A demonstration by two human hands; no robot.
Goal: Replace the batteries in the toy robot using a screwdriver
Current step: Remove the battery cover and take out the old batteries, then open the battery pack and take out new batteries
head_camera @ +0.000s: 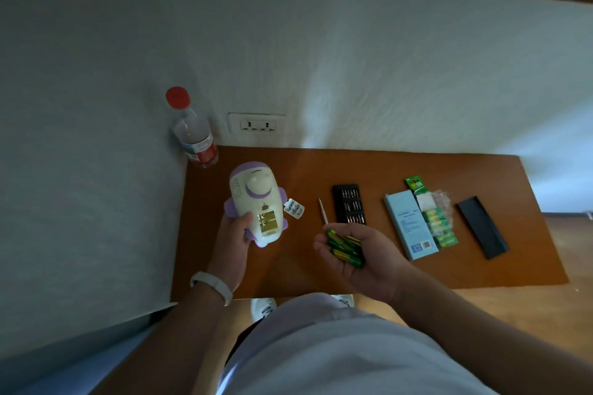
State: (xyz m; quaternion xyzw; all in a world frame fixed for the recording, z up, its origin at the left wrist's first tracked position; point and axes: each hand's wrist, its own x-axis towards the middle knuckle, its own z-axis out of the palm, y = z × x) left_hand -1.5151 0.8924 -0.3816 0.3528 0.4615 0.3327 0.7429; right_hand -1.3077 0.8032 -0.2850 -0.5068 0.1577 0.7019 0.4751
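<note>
A white and purple toy robot (253, 199) lies on its front on the wooden table (401, 170), its battery compartment (268, 221) open and showing metal contacts. My left hand (236, 232) grips its lower end. The compartment cover (293, 208) lies just right of the toy. My right hand (356, 253) is cupped palm up over the table, holding several green and yellow batteries (345, 247). A slim screwdriver (323, 210) lies on the table just beyond that hand.
A black bit case (349, 204) sits right of the screwdriver. Further right lie a light blue box (409, 224), a pack of green batteries (438, 221) and a black lid (483, 228). A red-capped bottle (192, 131) stands in the back left corner by a wall socket (258, 127).
</note>
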